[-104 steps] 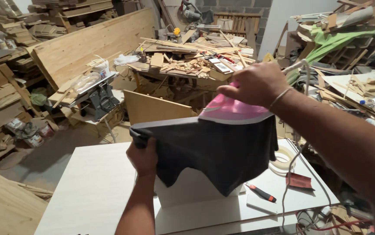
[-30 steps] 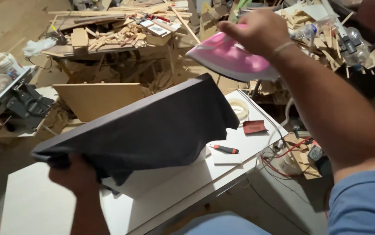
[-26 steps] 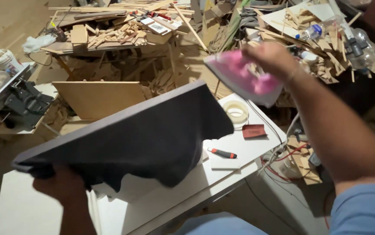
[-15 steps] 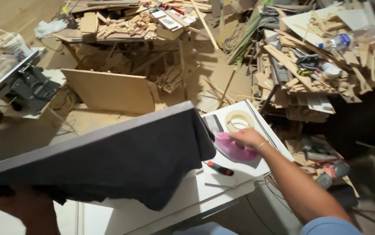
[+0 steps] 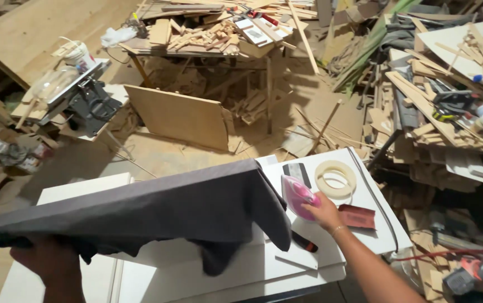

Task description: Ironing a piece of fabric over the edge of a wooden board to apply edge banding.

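Observation:
My left hand [image 5: 51, 261] grips the near left end of a board covered in dark grey cloth [image 5: 157, 210] and holds it tilted above the white table [image 5: 376, 230]. Loose cloth hangs down from the board's underside. My right hand [image 5: 322, 210] rests on a pink clothes iron [image 5: 296, 195] that stands on the table just right of the board's far corner. A small red and black tool [image 5: 306, 244] lies under my right wrist.
A roll of cream edge tape [image 5: 335, 178], a dark red block [image 5: 358, 216] and a black card [image 5: 296, 171] lie on the table. A plywood sheet [image 5: 179, 116] leans ahead. A table saw [image 5: 81, 95] stands left; wood scrap piles sit right.
My right hand has brought the pink iron down from mid-air onto the table. My left hand has swung the cloth-covered board lower and leftward.

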